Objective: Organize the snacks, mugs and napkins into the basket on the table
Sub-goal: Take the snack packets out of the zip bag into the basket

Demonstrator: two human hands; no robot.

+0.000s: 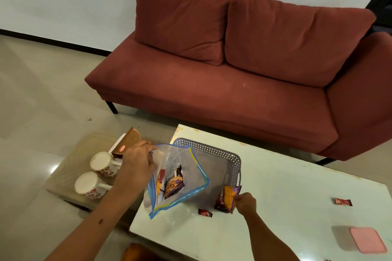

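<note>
My left hand [137,162] pinches zip bag [178,176] rim, mouth tilted toward me, long axis diagonal. My right hand [246,201] grips snack packet [228,198], upright, beside basket [216,152].

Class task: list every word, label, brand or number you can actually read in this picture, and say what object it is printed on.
"ALOO BHU…", partly cut off: on the orange snack packet held by the right hand.
Red oval logo on the brown box: too blurred to read.
Packets inside the zip bag: print too small.
Two small red sachets: unreadable.
</note>
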